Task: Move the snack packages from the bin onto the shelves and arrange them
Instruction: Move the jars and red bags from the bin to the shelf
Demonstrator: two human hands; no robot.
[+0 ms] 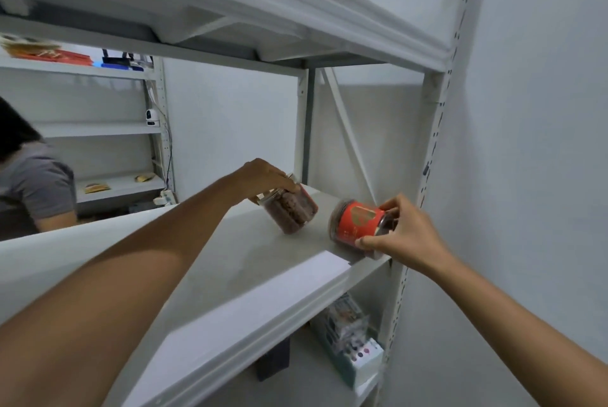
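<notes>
Two bare arms reached onto a white shelf [250, 262]. Below the shelf, near its right post, boxed packages [348, 337] stood on a lower board. On the shelf's right front edge, the right hand [406, 235] pinched the lid end of a red jar [357, 224] lying tilted on its side. Just left of the red jar, slightly farther back, the left hand [263, 176] closed from above around the top of a clear jar [292, 209] of brown snacks, also tilted. Far beyond the shelf's left end, a person in grey [33, 183] stood by another rack [115, 130].
</notes>
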